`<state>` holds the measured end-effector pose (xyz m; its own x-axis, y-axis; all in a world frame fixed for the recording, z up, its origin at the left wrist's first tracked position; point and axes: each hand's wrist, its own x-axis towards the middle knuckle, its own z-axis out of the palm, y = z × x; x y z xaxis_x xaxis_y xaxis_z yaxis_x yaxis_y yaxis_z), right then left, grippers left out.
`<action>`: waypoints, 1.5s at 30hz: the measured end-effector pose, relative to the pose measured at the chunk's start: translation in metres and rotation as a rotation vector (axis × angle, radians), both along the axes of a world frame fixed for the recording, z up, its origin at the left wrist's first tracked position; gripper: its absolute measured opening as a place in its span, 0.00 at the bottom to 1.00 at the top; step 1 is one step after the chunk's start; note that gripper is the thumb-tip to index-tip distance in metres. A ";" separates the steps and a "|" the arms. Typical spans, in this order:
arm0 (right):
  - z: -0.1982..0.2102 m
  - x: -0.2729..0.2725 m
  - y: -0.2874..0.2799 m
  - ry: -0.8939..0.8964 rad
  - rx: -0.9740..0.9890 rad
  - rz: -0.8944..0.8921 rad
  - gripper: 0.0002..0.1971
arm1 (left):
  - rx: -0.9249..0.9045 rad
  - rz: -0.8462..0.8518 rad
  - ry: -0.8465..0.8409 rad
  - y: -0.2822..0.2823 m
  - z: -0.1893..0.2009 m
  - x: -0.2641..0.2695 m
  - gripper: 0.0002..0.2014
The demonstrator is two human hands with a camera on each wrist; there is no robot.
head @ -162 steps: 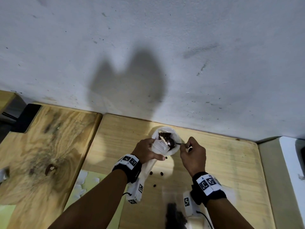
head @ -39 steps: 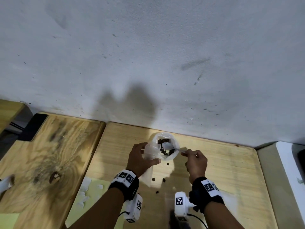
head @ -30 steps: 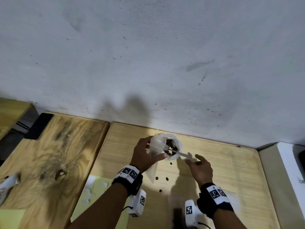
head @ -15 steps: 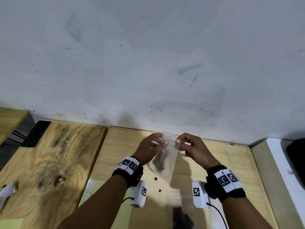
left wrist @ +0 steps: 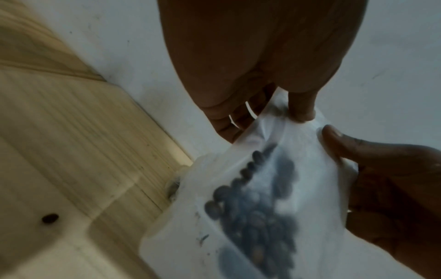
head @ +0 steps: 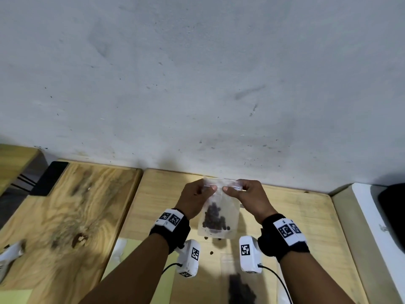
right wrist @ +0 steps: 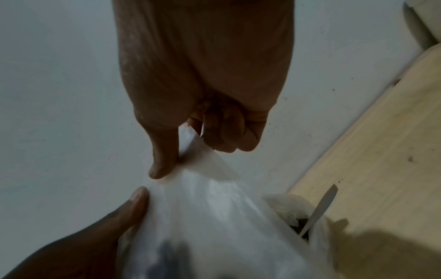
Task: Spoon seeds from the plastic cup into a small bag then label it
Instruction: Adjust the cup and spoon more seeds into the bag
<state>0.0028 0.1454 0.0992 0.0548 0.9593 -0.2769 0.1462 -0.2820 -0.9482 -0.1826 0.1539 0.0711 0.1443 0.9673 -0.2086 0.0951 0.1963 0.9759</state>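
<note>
We see the left hand (head: 195, 198) and right hand (head: 247, 196) pinching the bag (head: 218, 218) of seeds (head: 214, 219) by its top edge, above the table (head: 295, 216)

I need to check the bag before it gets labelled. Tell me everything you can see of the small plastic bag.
The small bag is a clear, slightly frosted plastic pouch, flat and roughly rectangular, hanging upright above the wooden table, not resting on it. Dark seeds are heaped in its lower half. The left hand and right hand each pinch the top edge, thumbs on the near face, side by side. Whether the top is sealed cannot be told. No label shows on it.
</note>
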 end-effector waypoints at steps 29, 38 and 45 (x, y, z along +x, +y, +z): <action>-0.025 0.003 -0.087 -0.126 -0.133 -0.102 0.20 | -0.245 0.162 -0.177 -0.048 -0.021 -0.003 0.21; -0.073 0.037 -0.172 -0.394 -0.318 -0.008 0.14 | -0.592 -0.313 0.053 -0.112 -0.061 0.024 0.14; -0.115 0.055 -0.210 -0.529 -0.441 0.121 0.22 | -0.674 -0.360 0.209 -0.155 -0.092 0.051 0.13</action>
<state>0.0581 -0.0646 -0.0153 0.1897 0.7714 -0.6074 0.6109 -0.5770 -0.5421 -0.1313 -0.0008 -0.0208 0.3177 0.5246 -0.7899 0.4329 0.6609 0.6130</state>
